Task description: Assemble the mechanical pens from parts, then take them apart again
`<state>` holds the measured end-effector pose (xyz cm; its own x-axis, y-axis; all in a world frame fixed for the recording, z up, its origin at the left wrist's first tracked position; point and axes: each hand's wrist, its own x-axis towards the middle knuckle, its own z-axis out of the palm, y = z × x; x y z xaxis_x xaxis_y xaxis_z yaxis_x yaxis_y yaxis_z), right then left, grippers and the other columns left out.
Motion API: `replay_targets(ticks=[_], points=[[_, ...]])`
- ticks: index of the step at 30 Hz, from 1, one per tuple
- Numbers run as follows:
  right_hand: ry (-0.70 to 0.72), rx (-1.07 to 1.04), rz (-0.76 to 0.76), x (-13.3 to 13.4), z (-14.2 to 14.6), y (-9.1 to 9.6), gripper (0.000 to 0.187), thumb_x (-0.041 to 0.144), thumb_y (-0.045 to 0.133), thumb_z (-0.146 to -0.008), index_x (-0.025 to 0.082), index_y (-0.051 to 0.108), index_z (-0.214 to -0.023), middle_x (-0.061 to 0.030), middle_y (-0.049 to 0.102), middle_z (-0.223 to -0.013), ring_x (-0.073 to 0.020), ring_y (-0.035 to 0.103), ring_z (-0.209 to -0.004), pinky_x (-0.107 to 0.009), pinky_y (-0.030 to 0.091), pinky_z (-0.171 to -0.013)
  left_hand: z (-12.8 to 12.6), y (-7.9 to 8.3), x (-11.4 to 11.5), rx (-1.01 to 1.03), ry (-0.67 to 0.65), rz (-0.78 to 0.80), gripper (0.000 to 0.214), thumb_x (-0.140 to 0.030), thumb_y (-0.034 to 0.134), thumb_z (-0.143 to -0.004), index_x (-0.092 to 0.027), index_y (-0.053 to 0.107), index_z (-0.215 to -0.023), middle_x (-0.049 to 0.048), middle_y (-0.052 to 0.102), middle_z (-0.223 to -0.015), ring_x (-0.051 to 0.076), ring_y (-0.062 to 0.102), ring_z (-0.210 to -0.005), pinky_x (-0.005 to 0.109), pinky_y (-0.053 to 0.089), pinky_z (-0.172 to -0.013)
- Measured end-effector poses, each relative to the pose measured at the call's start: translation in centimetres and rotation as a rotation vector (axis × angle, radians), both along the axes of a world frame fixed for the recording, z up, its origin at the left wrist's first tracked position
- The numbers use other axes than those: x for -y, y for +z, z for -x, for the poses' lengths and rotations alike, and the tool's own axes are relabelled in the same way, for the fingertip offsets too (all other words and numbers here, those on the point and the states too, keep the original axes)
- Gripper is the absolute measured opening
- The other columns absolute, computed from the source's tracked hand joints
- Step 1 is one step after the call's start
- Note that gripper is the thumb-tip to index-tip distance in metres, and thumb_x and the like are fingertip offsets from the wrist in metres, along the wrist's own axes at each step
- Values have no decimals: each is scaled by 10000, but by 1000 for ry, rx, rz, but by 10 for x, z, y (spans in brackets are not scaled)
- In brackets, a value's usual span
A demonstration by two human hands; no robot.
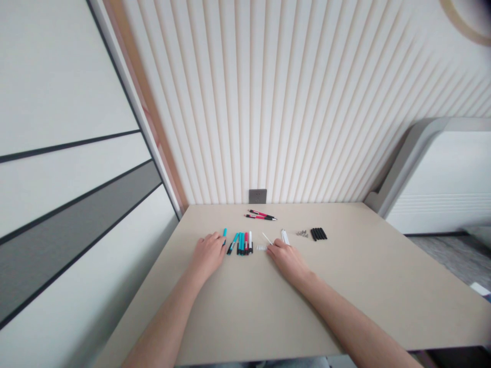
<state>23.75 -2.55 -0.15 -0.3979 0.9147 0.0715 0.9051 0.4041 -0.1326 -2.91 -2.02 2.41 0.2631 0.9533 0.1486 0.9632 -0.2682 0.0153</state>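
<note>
My left hand (209,251) rests on the table with its fingers closed at a teal pen barrel (224,233), which sticks up past the fingertips. Just right of it is a row of pen barrels (241,243) in teal, pink and white, with dark lower ends; one teal barrel leans at an angle. My right hand (287,258) pinches a thin white pen refill (266,237) that points up and left. Small whitish pieces (261,247), too small to name, lie beside its fingertips. Behind that hand are several white refills (285,236) side by side.
Two assembled pink and black pens (261,216) lie toward the back of the beige table (238,312). To the right are small silver cone-like pieces (302,233) and a row of black grip sleeves (318,234). A wall socket (258,196) sits behind, and a cabinet (115,245) stands left.
</note>
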Motion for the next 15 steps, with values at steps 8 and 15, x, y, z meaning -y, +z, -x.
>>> replay_targets(ticks=[8,15], points=[[-4,15,3,0,2,-2,300,240,360,-1012,197,654,-975,-93,614,-996,-180,648,-799,-261,450,-683,-1,0,-1,18,-17,26,299,-152,453,-904,-217,661,-1110,90,659,-1105,247,599,-1030,355,416,-838],[9,23,-28,-3,3,-5,322,237,336,-1016,205,653,-972,-79,612,-987,-187,646,-782,-276,444,-674,-3,2,1,5,-37,22,276,-156,459,-904,-220,663,-1078,87,664,-1064,254,606,-1015,360,414,-813]])
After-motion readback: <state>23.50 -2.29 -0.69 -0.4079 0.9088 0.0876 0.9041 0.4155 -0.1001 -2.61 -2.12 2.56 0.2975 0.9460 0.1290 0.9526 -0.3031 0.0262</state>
